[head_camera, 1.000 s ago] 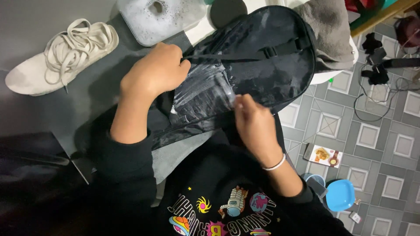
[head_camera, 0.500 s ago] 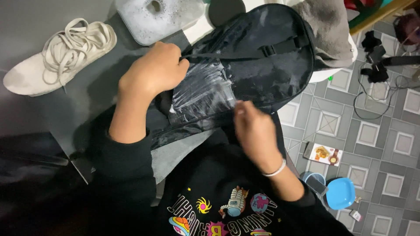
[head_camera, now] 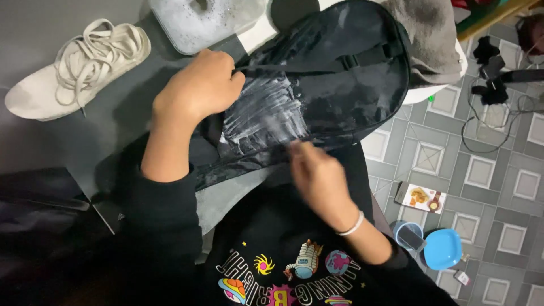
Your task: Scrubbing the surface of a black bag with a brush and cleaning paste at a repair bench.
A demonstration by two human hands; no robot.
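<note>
A black backpack [head_camera: 351, 85] lies across my lap and a white tub, with a patch of white soapy foam [head_camera: 263, 116] smeared on its near side. My left hand [head_camera: 198, 90] is clenched on the bag's upper edge by a strap and holds it down. My right hand [head_camera: 320, 175] is blurred with motion at the foam's lower right edge. Its fingers are closed on what looks like a small pale brush, which is hard to make out.
A white laced sneaker [head_camera: 73, 62] lies at the upper left on grey floor. A foamy grey block [head_camera: 204, 22] sits beyond the bag, a grey cloth [head_camera: 425, 39] beside it. On the patterned tiles are a blue lid [head_camera: 443, 249], a small cup [head_camera: 409, 235], a card packet [head_camera: 422, 198] and black cables [head_camera: 498, 79].
My right hand has slid down and right across the foam patch, which now looks streaked. My left hand has kept its hold on the bag.
</note>
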